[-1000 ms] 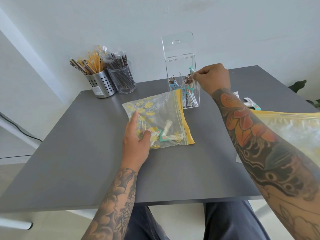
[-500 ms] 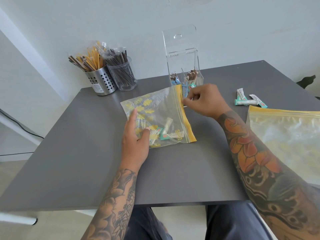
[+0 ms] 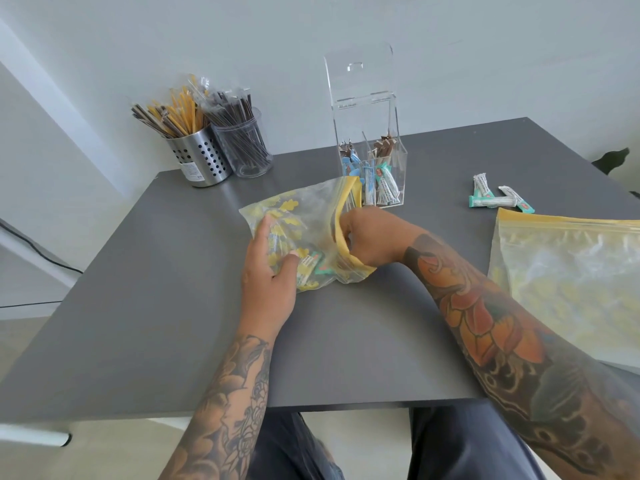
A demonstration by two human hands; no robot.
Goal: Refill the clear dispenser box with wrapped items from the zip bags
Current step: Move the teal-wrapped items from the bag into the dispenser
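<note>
Hands meet at a small zip bag (image 3: 304, 233) lying on the grey table (image 3: 173, 323), just in front of the clear dispenser box (image 3: 372, 161). The left hand (image 3: 268, 278) lies flat on the bag's closed end, fingers straight and slightly spread, thumb pressing the plastic down over a few wrapped items (image 3: 313, 266) inside. The right hand (image 3: 369, 240) reaches into the bag's yellow-edged mouth; its fingers are inside the plastic and blurred, so whether they pinch anything cannot be told. The dispenser box stands upright with its lid raised against the wall, its front compartments partly filled with white and teal wrapped sticks, its rear ones with brown-topped packets. To the right, three loose wrapped sticks (image 3: 495, 199) lie on the table, near the yellow top edge of a larger zip bag (image 3: 571, 271) lying flat at the table's right side. At the back left, a perforated metal cup (image 3: 199, 161) and a clear cup (image 3: 247, 150) stand touching, both holding long thin sticks.
</note>
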